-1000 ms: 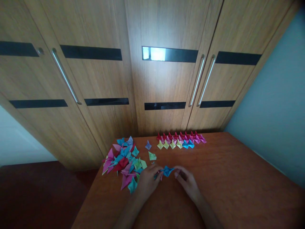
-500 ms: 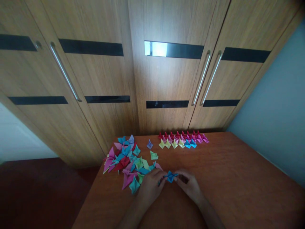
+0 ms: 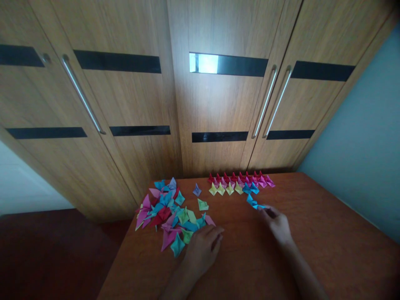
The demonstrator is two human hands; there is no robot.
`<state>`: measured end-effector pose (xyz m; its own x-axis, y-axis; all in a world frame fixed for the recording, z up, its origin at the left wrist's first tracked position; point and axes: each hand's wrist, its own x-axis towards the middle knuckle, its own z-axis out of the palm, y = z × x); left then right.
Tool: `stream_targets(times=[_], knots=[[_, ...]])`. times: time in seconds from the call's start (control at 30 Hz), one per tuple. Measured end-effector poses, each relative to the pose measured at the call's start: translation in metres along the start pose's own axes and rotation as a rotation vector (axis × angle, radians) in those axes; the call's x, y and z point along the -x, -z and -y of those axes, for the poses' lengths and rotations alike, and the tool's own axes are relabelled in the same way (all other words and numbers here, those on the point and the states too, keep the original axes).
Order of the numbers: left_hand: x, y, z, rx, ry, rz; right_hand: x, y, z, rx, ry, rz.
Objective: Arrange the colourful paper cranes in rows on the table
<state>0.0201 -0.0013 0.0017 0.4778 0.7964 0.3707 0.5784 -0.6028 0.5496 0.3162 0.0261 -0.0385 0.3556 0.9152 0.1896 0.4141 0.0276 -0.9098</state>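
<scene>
A blue folded paper piece [image 3: 253, 203] is pinched by one end in my right hand [image 3: 276, 225], just in front of the rows. My left hand [image 3: 204, 246] rests beside the pile with its fingers curled; whether anything is between them cannot be made out. Several red pieces [image 3: 233, 177] form the back row, pink pieces [image 3: 261, 181] stand before them, and yellow pieces [image 3: 221, 189] with two blue pieces [image 3: 250, 188] make the front row. A mixed heap of colourful folded papers [image 3: 163, 213] covers the table's left part.
A lone purple piece [image 3: 196, 190] and a pale green piece [image 3: 203, 204] lie between heap and rows on the brown table [image 3: 312, 233]. Behind the table stands a wooden wardrobe [image 3: 218, 104] with metal handles; a pale wall [image 3: 365, 137] is at the right.
My right hand has moved forward and right with the blue piece, up to the rows. My left hand has let go of that piece and moved slightly nearer to me.
</scene>
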Motion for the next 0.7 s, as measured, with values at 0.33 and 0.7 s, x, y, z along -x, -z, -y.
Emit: stream_targets(times=[0.33,0.7], knots=[[-0.001,0.004,-0.006,-0.036,-0.006,0.009,-0.062,0.041,-0.040,0.633,-0.118,-0.180],[0.000,0.005,-0.004,-0.029,0.013,0.037,-0.088,0.019,-0.038,0.880,-0.302,-0.044]])
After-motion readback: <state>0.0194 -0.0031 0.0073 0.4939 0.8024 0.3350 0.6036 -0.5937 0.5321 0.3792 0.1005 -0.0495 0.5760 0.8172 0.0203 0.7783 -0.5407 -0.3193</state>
